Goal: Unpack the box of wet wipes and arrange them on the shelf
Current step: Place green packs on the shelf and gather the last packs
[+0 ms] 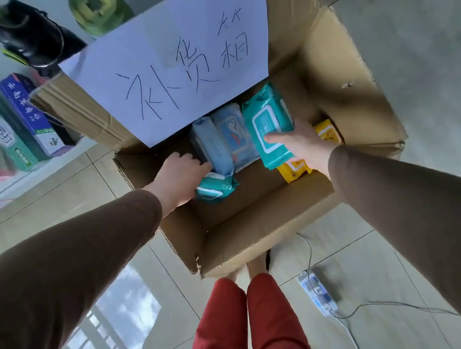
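- The cardboard box [257, 228] stands open on the tiled floor [57, 196], directly in front of the person's legs in red trousers [249, 327].
- A white paper sheet [178, 55] with handwritten characters lies over the far flap of the box.
- The right hand [302, 145] grips a teal wipes pack [269, 125]: the thumb lies across the front label, the fingers are behind the pack. The pack is tilted upright, raised above the other packs inside the box.
- The left hand [179, 176] reaches into the box with fingers curled around the end of a light blue pack [212, 148]. Whether it fully clamps that pack cannot be told.
- A second teal pack [215, 188] lies just below the left hand, on the box bottom.
- Another blue pack [234, 134] stands between the light blue pack and the held teal pack.
- Yellow packs [296, 169] lie beneath the right hand.
- The shelf [5, 190] is at left; toothpaste boxes [16, 124] stand on it.
- A black shoe [27, 33] is at upper left.
- A power strip [318, 292] with cables lies on the floor at right.
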A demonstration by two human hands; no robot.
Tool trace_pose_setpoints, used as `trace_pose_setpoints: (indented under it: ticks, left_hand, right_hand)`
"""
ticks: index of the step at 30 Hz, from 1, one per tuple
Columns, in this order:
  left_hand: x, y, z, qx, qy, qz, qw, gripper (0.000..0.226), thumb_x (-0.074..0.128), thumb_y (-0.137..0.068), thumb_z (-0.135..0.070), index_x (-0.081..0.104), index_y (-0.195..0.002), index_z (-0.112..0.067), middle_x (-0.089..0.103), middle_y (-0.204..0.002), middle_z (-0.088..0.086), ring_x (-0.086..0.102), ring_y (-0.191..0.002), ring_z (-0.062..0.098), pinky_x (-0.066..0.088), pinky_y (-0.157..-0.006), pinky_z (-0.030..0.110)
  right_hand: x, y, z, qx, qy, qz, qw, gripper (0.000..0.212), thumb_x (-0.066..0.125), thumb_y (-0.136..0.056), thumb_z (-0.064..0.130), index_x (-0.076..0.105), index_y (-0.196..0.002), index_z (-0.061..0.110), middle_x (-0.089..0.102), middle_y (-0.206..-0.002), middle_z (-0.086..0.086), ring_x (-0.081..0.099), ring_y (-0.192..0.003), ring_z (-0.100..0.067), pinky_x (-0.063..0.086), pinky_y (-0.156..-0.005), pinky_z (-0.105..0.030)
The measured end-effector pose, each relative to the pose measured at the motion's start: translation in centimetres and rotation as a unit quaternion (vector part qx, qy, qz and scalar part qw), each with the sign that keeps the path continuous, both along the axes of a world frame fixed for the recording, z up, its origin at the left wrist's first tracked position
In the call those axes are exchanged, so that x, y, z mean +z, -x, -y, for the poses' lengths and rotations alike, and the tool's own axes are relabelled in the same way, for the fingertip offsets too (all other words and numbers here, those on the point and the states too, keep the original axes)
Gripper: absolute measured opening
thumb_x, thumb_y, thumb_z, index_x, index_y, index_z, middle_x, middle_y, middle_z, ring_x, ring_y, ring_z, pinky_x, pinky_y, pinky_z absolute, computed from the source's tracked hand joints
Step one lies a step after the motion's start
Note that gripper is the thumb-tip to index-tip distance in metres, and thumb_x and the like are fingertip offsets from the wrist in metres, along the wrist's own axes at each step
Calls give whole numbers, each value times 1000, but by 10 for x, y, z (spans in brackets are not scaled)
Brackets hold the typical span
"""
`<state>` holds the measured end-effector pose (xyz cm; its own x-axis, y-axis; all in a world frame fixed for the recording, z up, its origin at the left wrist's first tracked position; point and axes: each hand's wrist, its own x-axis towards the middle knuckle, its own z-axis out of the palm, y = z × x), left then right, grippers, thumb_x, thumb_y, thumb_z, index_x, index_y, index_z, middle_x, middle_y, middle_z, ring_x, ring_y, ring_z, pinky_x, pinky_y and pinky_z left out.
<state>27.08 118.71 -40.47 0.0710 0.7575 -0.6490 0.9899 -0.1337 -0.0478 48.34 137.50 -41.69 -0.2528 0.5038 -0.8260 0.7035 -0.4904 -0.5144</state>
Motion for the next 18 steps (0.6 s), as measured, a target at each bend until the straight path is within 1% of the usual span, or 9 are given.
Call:
trace_pose_setpoints:
  ticks: [1,3,5,7,10,12,15,16,18]
  left_hand:
    - [17,-2,3,29,-4,12,1000,60,75,-75,-52,47,-123,-30,66,-111,-5,59,-101,19,40,-74,31]
    - [60,-4,9,99,-10,26,995,59,75,-74,-54,47,-120,-31,65,-110,-8,59,-98,16,41,-69,29]
    - [114,-2,16,177,-20,54,983,53,73,-77,-50,49,-121,-32,64,-108,-10,57,-96,13,45,-67,27]
    - [172,2,27,256,-38,97,961,50,72,-79,-43,50,-123,-33,64,-106,-11,56,-93,11,47,-65,26]
    - [258,18,52,330,-78,134,931,54,72,-78,-36,51,-128,-34,65,-111,-7,59,-98,14,55,-71,33]
    - [312,37,75,358,-110,149,915,56,71,-79,-33,51,-131,-34,66,-115,-4,58,-102,17,55,-80,38]
    - [387,71,118,396,-167,162,888,55,75,-79,-29,55,-131,-28,65,-111,0,55,-101,20,51,-85,39]
    - [409,85,136,404,-182,162,881,53,76,-79,-29,57,-128,-27,65,-108,1,56,-100,21,50,-85,39]
    - [448,115,172,421,-205,162,869,45,77,-77,-33,59,-119,-27,62,-97,-1,56,-98,24,49,-83,40]
  right_hand:
    - [18,-5,3,13,9,-7,1000,56,82,-79,32,52,-125,23,66,-112,5,69,-88,-10,56,-55,-21]
    - [59,-12,8,60,1,-3,998,62,83,-77,39,49,-127,25,64,-114,7,69,-93,-11,60,-65,-26]
    - [109,-12,15,113,-39,8,993,66,84,-71,43,49,-124,24,64,-113,7,69,-95,-14,61,-78,-35]
    - [162,-8,22,152,-59,1,987,68,85,-63,43,50,-118,23,65,-111,6,69,-93,-15,60,-81,-39]
    - [256,11,39,212,-75,-31,974,49,81,-76,24,50,-113,18,63,-101,6,65,-86,-12,56,-68,-29]
    - [316,29,53,251,-90,-57,962,47,79,-79,17,50,-116,16,65,-105,5,66,-92,-15,56,-74,-32]
    - [397,68,76,305,-149,-95,936,50,82,-75,16,55,-116,19,69,-105,3,68,-97,-20,54,-83,-35]
    - [420,83,85,316,-165,-104,929,49,83,-74,17,57,-116,21,69,-103,5,67,-95,-18,53,-81,-31]
    - [464,117,105,329,-190,-131,916,49,84,-75,16,58,-115,27,67,-99,15,65,-88,-4,47,-72,-14]
